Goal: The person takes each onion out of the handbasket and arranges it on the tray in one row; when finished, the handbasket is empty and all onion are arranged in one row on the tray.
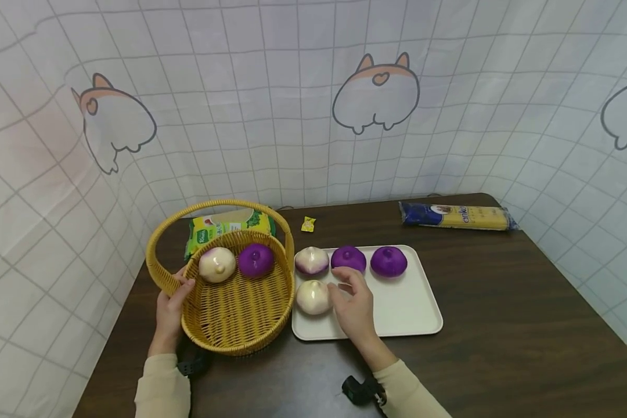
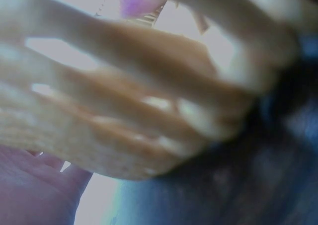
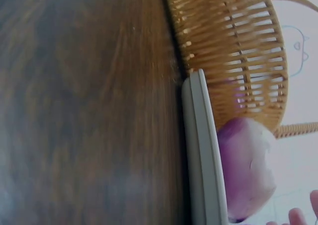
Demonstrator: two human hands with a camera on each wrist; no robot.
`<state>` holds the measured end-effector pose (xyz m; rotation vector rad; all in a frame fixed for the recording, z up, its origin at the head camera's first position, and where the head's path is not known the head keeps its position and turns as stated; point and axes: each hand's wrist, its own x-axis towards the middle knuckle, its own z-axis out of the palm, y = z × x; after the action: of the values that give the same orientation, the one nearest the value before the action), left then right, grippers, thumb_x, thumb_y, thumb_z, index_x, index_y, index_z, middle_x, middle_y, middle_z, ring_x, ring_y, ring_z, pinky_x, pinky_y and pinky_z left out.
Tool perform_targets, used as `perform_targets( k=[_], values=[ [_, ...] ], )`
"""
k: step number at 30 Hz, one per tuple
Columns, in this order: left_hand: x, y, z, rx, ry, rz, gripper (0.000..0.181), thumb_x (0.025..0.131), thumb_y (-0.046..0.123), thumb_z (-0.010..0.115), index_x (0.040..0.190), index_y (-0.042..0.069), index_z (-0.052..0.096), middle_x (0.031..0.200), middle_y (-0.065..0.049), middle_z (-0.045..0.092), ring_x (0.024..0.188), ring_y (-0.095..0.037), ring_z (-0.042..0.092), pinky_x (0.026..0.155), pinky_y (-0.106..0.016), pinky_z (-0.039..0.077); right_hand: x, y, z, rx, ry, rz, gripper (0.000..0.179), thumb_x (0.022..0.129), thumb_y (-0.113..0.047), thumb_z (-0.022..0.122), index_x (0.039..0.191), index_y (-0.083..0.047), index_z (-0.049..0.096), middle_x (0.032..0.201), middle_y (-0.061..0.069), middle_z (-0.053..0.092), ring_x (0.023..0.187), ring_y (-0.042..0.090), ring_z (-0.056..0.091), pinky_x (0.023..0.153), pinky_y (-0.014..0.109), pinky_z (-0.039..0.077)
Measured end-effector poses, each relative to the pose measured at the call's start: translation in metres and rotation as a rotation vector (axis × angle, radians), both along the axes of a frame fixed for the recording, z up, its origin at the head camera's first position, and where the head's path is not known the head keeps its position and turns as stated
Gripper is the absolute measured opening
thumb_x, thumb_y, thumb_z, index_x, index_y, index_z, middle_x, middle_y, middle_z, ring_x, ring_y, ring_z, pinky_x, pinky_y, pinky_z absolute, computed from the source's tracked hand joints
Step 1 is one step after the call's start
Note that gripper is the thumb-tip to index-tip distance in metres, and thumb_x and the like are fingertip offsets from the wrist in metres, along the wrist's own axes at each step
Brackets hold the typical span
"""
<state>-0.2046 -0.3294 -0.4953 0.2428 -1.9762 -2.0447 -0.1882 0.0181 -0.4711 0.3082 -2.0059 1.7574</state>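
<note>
A yellow wicker basket (image 1: 237, 316) with an arched handle stands on the left, holding a white turnip-like vegetable (image 1: 217, 265) and a purple one (image 1: 256, 260). My left hand (image 1: 171, 305) grips its left rim near the handle's base; the blurred left wrist view shows part of the hand and weave (image 2: 124, 150). Over the white tray (image 1: 407, 313) is my right hand (image 1: 354, 302), its fingers loosely bent and holding nothing. Its thumb is close to a front white turnip (image 1: 313, 297); contact is unclear. Behind lie a white-and-purple turnip (image 1: 312, 261) and two purple ones (image 1: 348, 259), (image 1: 389, 262).
A green-and-yellow packet (image 1: 230, 223) lies behind the basket, partly hidden by it. Farther right are a small yellow wrapper (image 1: 308, 224) and a blue-and-yellow pasta packet (image 1: 457, 216). A white grid-patterned curtain (image 1: 271, 116) hangs behind the dark wooden table (image 1: 501, 325).
</note>
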Motion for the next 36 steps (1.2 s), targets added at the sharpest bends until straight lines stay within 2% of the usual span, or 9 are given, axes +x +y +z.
perform_targets(
  k=[5,10,14,20,24,27,29,33,36],
  values=[
    [0.000,-0.001,-0.002,0.009,0.006,-0.003,0.012,0.098,0.014,0.055,0.093,0.005,0.050,0.150,-0.022,0.036,0.138,-0.035,0.033,0.104,-0.025,0.039,0.004,-0.006,0.003,-0.026,0.054,0.034,0.022,0.082,0.015,0.062,0.103,0.010,0.063,0.102,0.029,0.061,0.093,0.028,0.055,0.081,0.043,0.055],
    [0.000,-0.002,-0.003,0.017,0.009,0.005,0.017,0.098,0.015,0.056,0.096,0.000,0.048,0.150,-0.020,0.037,0.138,-0.035,0.033,0.107,-0.029,0.038,0.006,-0.015,0.009,-0.049,0.137,0.074,0.018,0.083,0.017,0.059,0.100,0.012,0.062,0.095,0.025,0.064,0.080,0.031,0.060,0.071,0.029,0.054],
    [-0.001,-0.001,-0.004,0.018,0.000,-0.004,0.019,0.098,0.016,0.057,0.098,0.000,0.046,0.150,-0.019,0.039,0.138,-0.034,0.035,0.105,-0.027,0.039,0.012,-0.021,0.017,-0.013,0.185,0.160,0.016,0.082,0.017,0.059,0.096,0.011,0.062,0.089,0.023,0.065,0.073,0.031,0.062,0.066,0.030,0.053],
    [-0.001,-0.003,-0.004,0.014,0.005,-0.007,0.019,0.098,0.014,0.056,0.097,-0.002,0.046,0.150,-0.020,0.038,0.138,-0.034,0.034,0.102,-0.025,0.040,0.017,-0.031,0.026,0.038,0.205,0.253,0.016,0.081,0.016,0.061,0.095,0.008,0.063,0.089,0.019,0.066,0.074,0.029,0.064,0.067,0.034,0.056],
    [-0.001,-0.004,-0.001,0.005,-0.004,-0.009,0.018,0.098,0.015,0.056,0.097,0.001,0.046,0.150,-0.019,0.038,0.138,-0.033,0.034,0.103,-0.025,0.039,0.007,-0.043,0.017,0.020,0.111,0.337,0.020,0.084,0.012,0.062,0.104,0.005,0.063,0.100,0.018,0.067,0.085,0.032,0.065,0.072,0.036,0.057],
    [-0.002,-0.004,-0.001,0.004,-0.006,0.000,0.016,0.098,0.014,0.056,0.097,0.002,0.046,0.149,-0.018,0.039,0.138,-0.033,0.035,0.102,-0.024,0.040,-0.004,-0.055,0.009,0.020,-0.018,0.423,0.028,0.087,0.005,0.064,0.114,0.002,0.061,0.114,0.015,0.064,0.099,0.033,0.063,0.081,0.035,0.056],
    [-0.002,-0.003,-0.002,0.004,-0.009,-0.003,0.017,0.098,0.013,0.055,0.097,0.000,0.045,0.150,-0.018,0.038,0.138,-0.033,0.034,0.102,-0.023,0.040,-0.009,-0.063,0.010,0.057,-0.096,0.451,0.034,0.088,-0.001,0.066,0.121,0.000,0.058,0.121,0.013,0.061,0.107,0.031,0.061,0.086,0.033,0.055],
    [-0.001,-0.001,-0.004,0.001,-0.019,-0.010,0.018,0.099,0.013,0.055,0.098,-0.002,0.046,0.151,-0.019,0.037,0.139,-0.034,0.033,0.103,-0.024,0.040,-0.015,-0.076,0.017,0.269,-0.215,0.452,0.051,0.089,-0.017,0.068,0.135,-0.007,0.049,0.133,0.009,0.053,0.119,0.026,0.055,0.097,0.036,0.049],
    [-0.001,-0.001,-0.003,-0.001,-0.013,0.001,0.018,0.098,0.014,0.056,0.098,0.000,0.045,0.150,-0.019,0.039,0.138,-0.034,0.035,0.103,-0.025,0.040,-0.022,-0.088,0.023,0.448,-0.223,0.435,0.062,0.088,-0.027,0.069,0.142,-0.010,0.042,0.140,0.009,0.047,0.127,0.025,0.049,0.104,0.040,0.042]
  ],
)
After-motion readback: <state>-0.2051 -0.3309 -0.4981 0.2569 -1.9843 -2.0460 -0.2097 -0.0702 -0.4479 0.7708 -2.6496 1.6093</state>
